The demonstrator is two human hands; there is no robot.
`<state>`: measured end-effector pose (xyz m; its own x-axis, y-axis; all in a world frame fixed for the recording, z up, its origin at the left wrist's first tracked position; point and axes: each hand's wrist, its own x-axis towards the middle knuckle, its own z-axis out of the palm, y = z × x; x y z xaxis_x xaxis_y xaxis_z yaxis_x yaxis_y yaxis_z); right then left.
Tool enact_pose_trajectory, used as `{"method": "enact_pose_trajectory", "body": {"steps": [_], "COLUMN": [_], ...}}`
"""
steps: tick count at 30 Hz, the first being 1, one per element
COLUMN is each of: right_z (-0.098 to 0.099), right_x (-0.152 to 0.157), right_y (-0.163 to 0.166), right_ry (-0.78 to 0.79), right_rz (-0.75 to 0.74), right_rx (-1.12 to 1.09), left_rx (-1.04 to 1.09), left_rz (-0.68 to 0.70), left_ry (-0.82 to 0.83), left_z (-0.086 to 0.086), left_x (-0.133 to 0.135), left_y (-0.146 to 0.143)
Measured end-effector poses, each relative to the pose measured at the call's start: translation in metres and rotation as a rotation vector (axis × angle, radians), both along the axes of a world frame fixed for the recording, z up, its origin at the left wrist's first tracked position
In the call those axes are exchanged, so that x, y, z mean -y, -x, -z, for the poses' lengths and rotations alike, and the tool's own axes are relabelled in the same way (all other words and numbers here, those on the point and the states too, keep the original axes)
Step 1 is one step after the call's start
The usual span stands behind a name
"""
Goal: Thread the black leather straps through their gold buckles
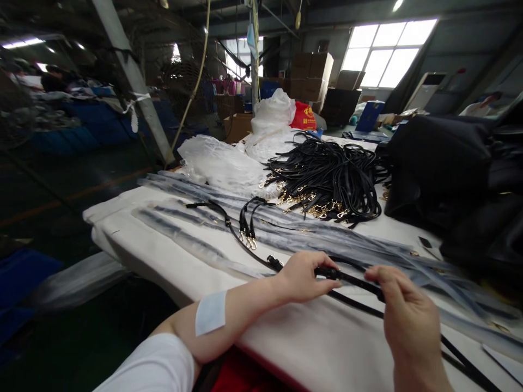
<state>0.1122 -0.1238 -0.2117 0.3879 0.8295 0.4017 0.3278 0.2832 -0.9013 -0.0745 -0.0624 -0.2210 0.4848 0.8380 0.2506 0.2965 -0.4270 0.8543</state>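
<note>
The fingers (327, 285) of the left hand (300, 276) are closed in a pinch, thumb opposite forefinger, on the black strap (354, 280) at a dark fitting. The fingers of the right hand (411, 316) grasp the same strap farther right, so that a short span runs between the two hands above the near side of the worktop (294, 332). A light-blue patch (210, 313) is attached to the left forearm. A long strap length (355, 304) passes below the held span; whether both are one piece cannot be determined. A black buckle (274, 263) is located just left of the left hand. Farther left and beyond, short strap ends with gold clips (248, 237) lie on clear plastic sleeves (183, 234), which extend across the worktop. On the far side, a heap of black straps (335, 169) with gold-coloured hardware is positioned to the right of crumpled plastic bags (223, 163). A large black item (441, 169) occupies the far right; a red bag (304, 116) and cardboard boxes (310, 76) are situated farther back
</note>
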Motion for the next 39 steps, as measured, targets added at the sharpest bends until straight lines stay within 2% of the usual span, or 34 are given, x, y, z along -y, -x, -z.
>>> {"method": "enact_pose_trajectory", "body": {"steps": [3, 6, 13, 18, 24, 33, 39], "right_z": [0.005, 0.007, 0.01, 0.012, 0.013, 0.011, 0.01], "right_x": [-0.005, -0.008, -0.011, -0.01, -0.011, -0.013, -0.01], "right_y": [0.002, 0.005, 0.009, 0.014, 0.013, 0.009, 0.01], "right_ry": [0.072, 0.084, 0.1, 0.083, 0.087, 0.171, 0.146], "right_rz": [-0.04, -0.058, -0.082, -0.075, -0.132, -0.246, -0.238], "right_rx": [0.247, 0.344, 0.336, 0.352, 0.335, 0.27, 0.323], "left_rx": [0.011, 0.009, -0.076, -0.102, -0.041, 0.094, 0.094], "left_rz": [0.023, 0.054, 0.127, 0.108, 0.118, 0.128, 0.188], "left_ry": [-0.02, -0.055, -0.17, -0.206, -0.166, -0.079, -0.046], "left_z": [0.0, 0.003, 0.005, 0.007, 0.012, 0.011, 0.013], "left_x": [0.003, 0.005, 0.011, 0.014, 0.014, 0.017, 0.015], "left_y": [-0.001, -0.001, -0.004, -0.006, -0.009, -0.011, -0.011]}}
